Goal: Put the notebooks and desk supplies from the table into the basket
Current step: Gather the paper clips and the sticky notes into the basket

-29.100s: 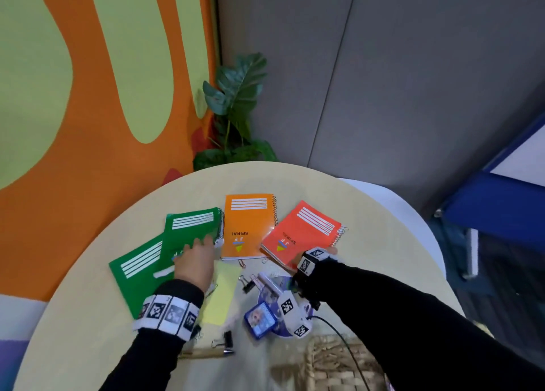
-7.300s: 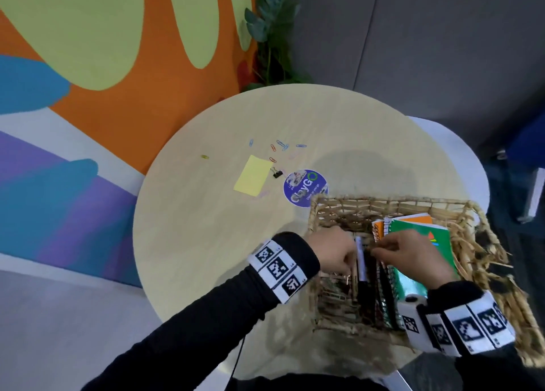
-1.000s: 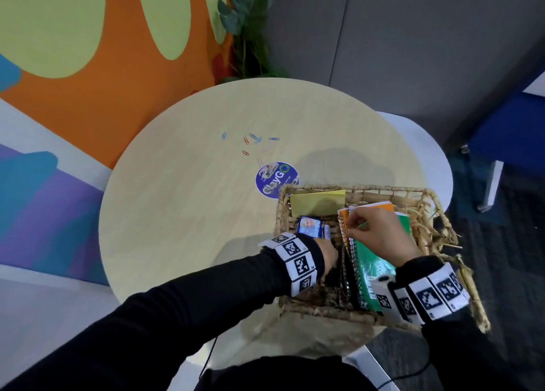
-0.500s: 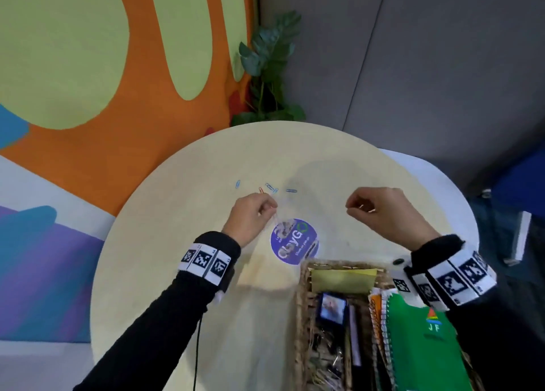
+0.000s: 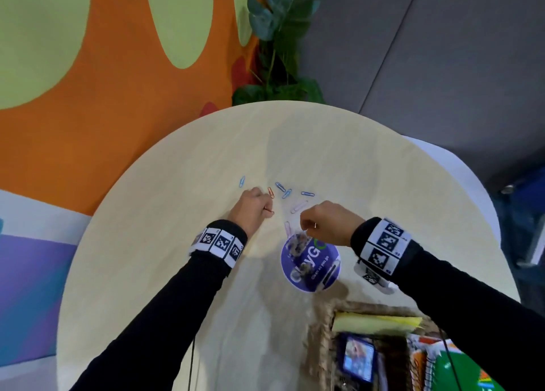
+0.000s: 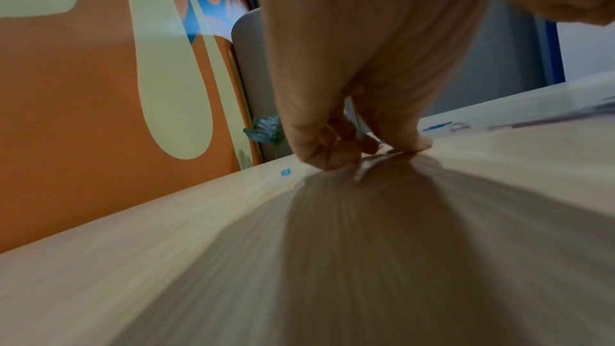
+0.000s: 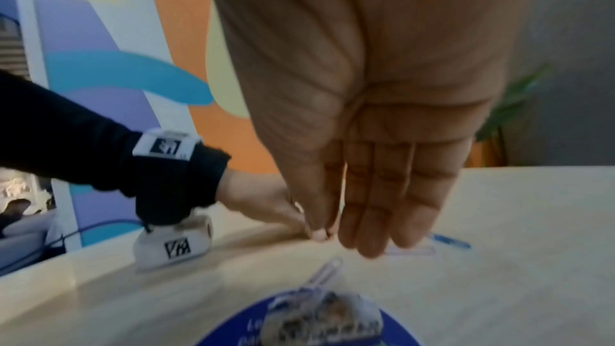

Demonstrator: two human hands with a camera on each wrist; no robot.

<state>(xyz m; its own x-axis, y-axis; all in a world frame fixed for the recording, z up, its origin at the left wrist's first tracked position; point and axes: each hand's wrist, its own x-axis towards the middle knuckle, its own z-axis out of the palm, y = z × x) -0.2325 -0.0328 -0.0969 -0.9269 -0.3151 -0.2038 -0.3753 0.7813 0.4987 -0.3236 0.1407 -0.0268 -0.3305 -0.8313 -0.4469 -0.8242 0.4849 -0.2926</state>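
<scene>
From the head view, both hands are out over the middle of the round tabletop (image 5: 165,243). The left hand (image 5: 250,210) is curled, and its fingers pinch a small red paper clip (image 5: 269,211) down on the wood. The right hand (image 5: 327,222) is curled too, with something tiny and reddish (image 5: 315,225) at its fingertips; it is too small to name. Loose paper clips lie near the far side of the hands: blue ones (image 5: 281,187), an orange one (image 5: 270,192) and pale purple ones (image 5: 298,207). A round blue sticker (image 5: 312,265) sits just under the right hand. The basket (image 5: 323,340) is at the near right edge, cut off by the picture. Inside it you can see a yellow pad (image 5: 377,324), a small blue card (image 5: 357,359) and the green notebook (image 5: 469,373), partly behind the right sleeve.

The left wrist view is blurry. The left hand's fingers (image 6: 327,149) are bunched with their tips on the tabletop (image 6: 166,246). What they hold is hidden.

In the right wrist view, the right hand (image 7: 372,167) fills the top, with the fingers (image 7: 382,207) folded in to the palm. The thumb and first finger meet at their tips, but the thing between them cannot be made out. A pale purple clip (image 7: 324,271) lies below, by the sticker's edge (image 7: 253,325).
</scene>
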